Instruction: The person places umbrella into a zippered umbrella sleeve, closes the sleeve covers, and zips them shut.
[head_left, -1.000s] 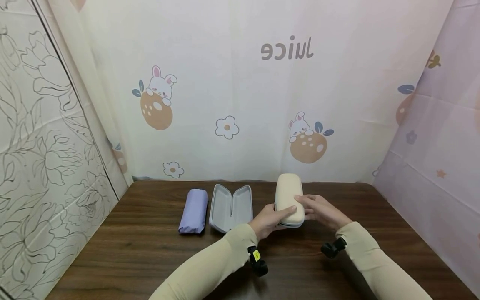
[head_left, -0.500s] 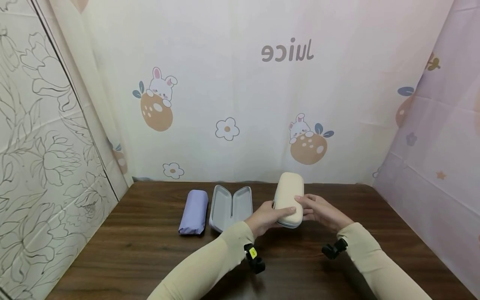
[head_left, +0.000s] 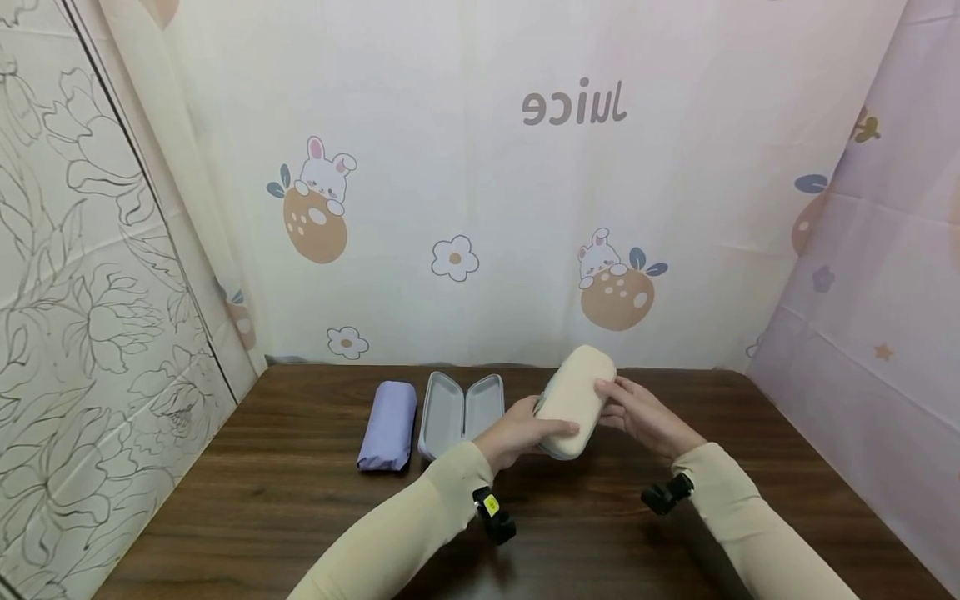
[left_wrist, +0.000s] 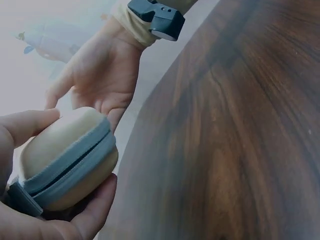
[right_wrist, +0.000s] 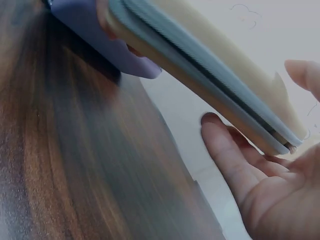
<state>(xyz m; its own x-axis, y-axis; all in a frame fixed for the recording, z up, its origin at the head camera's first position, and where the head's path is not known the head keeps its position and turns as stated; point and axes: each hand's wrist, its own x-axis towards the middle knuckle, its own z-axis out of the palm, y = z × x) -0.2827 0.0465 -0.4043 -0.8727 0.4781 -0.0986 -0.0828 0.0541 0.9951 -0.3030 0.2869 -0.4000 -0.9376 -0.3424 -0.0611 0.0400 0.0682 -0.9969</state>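
Note:
A cream, rounded oblong zip case (head_left: 576, 400) with a grey-blue zipper band is held tilted above the table. My left hand (head_left: 517, 433) grips its lower left end, thumb over the top face and fingers beneath. In the left wrist view the zip of the case (left_wrist: 65, 165) runs closed along the side. My right hand (head_left: 645, 412) lies loosely around the upper right end. The right wrist view has its thumb (right_wrist: 302, 77) standing off the case, with the fingers spread under the lower edge. The contents of the case are hidden.
Left of the hands, an opened hard case (head_left: 446, 412) with grey lining stands on the brown wooden table (head_left: 300, 500). Beside it lies a lavender wrapped bundle (head_left: 388, 425). A printed curtain (head_left: 465, 183) hangs behind the table.
The lower end of the cream case has swung left with my left hand, so the case leans more to the right. My right hand stays almost in place.

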